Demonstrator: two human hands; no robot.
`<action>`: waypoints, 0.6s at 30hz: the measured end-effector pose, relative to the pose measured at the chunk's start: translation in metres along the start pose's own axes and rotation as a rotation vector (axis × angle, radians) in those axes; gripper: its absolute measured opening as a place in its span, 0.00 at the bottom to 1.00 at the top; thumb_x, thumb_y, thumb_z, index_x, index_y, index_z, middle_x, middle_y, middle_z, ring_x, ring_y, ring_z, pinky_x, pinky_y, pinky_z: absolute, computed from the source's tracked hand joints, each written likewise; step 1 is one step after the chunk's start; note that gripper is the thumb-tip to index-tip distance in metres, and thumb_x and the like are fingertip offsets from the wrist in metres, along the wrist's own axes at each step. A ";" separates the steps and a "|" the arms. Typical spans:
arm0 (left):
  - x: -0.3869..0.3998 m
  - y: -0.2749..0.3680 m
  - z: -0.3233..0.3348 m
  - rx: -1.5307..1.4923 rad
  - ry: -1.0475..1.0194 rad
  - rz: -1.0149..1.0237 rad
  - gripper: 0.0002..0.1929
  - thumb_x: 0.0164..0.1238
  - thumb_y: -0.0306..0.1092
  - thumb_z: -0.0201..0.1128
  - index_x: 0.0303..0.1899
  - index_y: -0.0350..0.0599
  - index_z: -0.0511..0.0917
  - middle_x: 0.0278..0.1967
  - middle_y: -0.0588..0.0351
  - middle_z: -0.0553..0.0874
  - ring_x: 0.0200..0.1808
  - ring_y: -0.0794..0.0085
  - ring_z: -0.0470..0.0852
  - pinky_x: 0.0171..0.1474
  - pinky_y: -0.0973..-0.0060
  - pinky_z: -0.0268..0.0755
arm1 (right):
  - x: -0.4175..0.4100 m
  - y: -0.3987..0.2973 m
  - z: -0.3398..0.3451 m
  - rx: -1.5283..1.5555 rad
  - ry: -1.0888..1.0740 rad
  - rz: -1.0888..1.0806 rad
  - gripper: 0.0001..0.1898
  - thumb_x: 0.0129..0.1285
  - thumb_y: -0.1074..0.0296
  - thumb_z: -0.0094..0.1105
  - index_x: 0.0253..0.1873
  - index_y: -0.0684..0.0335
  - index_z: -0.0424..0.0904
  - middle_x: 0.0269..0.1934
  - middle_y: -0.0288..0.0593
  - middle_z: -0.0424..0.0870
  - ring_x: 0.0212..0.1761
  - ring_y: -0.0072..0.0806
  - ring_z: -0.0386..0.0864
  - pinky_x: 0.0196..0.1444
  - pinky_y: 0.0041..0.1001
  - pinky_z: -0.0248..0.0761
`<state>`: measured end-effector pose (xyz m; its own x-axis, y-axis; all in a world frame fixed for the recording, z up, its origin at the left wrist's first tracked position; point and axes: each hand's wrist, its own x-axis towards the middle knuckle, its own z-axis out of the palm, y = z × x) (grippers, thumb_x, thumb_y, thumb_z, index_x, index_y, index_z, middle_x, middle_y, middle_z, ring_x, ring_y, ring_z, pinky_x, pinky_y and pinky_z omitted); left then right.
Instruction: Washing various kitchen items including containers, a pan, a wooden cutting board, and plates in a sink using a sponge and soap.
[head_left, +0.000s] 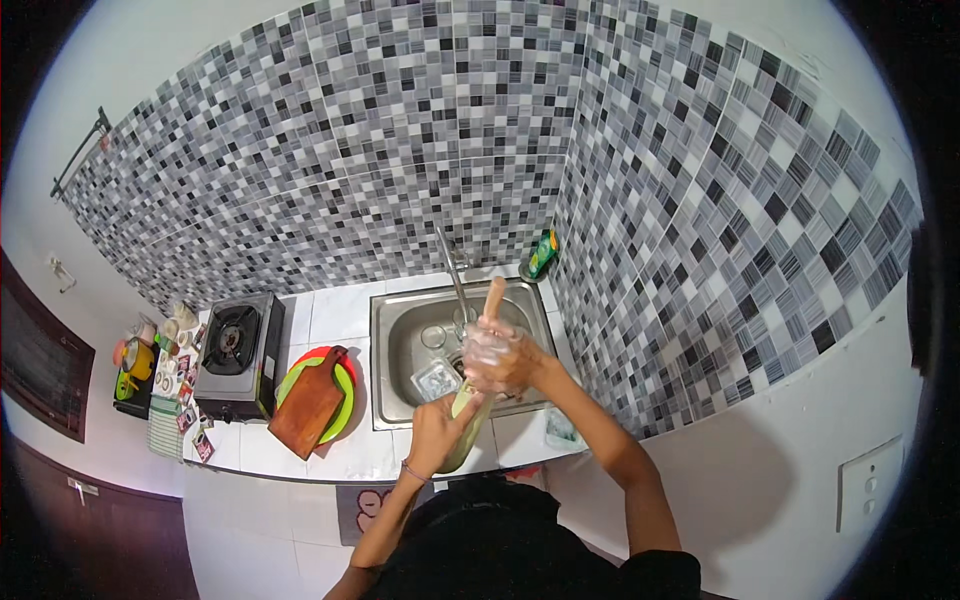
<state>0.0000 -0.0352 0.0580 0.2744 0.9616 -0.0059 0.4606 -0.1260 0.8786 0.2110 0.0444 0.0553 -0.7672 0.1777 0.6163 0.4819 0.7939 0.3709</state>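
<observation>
My left hand (437, 437) grips a pale green, long utensil (470, 433) near the counter's front edge; its exact kind is hard to tell. My right hand (504, 356), covered in soapy foam, is closed around the utensil's upper part. A light brown handle end (493, 297) sticks out above the right hand, towards the faucet (453, 266). Both hands are over the front of the steel sink (381, 352). In its basin lie a drinking glass (433, 337) and a clear container (436, 379), partly hidden by the hands.
Left of the sink, a wooden cutting board (307, 409) rests on green (345, 412) and red plates (324, 350). Farther left stands a gas stove (234, 341). A green dish soap bottle (543, 255) is in the back corner; a clear tub (561, 430) sits at the front right.
</observation>
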 end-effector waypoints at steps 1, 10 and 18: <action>-0.001 -0.001 0.002 -0.010 0.031 0.028 0.24 0.72 0.54 0.65 0.36 0.36 0.86 0.18 0.40 0.79 0.18 0.57 0.79 0.29 0.61 0.71 | 0.007 0.008 0.001 0.005 0.131 -0.027 0.09 0.56 0.56 0.64 0.36 0.52 0.86 0.43 0.39 0.87 0.61 0.44 0.81 0.77 0.50 0.56; -0.001 -0.016 -0.010 -0.062 0.023 -0.003 0.23 0.71 0.52 0.67 0.34 0.34 0.85 0.17 0.45 0.79 0.18 0.69 0.77 0.27 0.65 0.70 | 0.060 0.009 -0.012 0.135 0.337 0.187 0.12 0.65 0.59 0.67 0.26 0.54 0.81 0.50 0.37 0.85 0.71 0.39 0.75 0.82 0.50 0.48; -0.003 -0.006 -0.006 -0.103 0.043 0.053 0.21 0.72 0.50 0.68 0.41 0.35 0.87 0.19 0.50 0.83 0.21 0.81 0.76 0.28 0.71 0.71 | 0.057 0.004 -0.006 0.498 0.471 0.574 0.29 0.75 0.60 0.56 0.76 0.60 0.63 0.84 0.56 0.44 0.86 0.50 0.42 0.83 0.50 0.33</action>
<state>-0.0088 -0.0359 0.0556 0.2584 0.9642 0.0604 0.3568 -0.1533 0.9215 0.1717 0.0545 0.0964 -0.1579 0.4556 0.8761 0.4143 0.8359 -0.3600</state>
